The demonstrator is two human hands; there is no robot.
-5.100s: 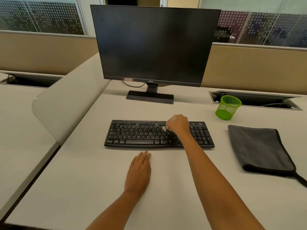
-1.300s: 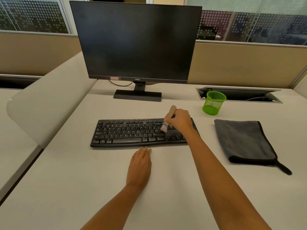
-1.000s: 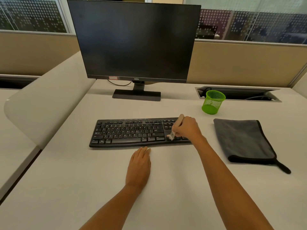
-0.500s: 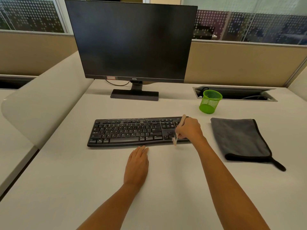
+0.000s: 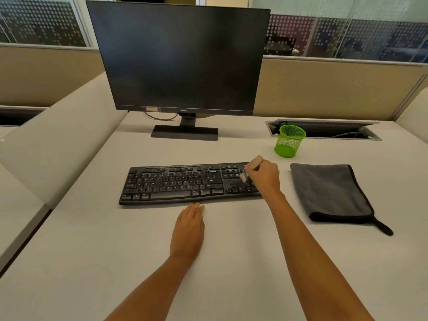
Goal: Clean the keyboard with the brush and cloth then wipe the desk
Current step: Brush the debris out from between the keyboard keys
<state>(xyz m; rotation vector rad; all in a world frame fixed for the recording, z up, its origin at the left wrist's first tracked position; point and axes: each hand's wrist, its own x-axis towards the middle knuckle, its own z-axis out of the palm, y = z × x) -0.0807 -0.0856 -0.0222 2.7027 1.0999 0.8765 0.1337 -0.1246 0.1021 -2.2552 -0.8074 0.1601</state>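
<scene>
Fingers of my right hand pinch the brush low on its handle, bristles on the keyboard, at one o'clock. I judge it light, soft-tipped. My left hand lies flat, fingers together, at twelve.

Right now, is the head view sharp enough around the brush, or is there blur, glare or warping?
Head view: the small wooden-handled brush in the right hand looks soft; black keyboard legends unreadable; the dark monitor shows no glare, though wide-angle distortion slants its sides.
</scene>
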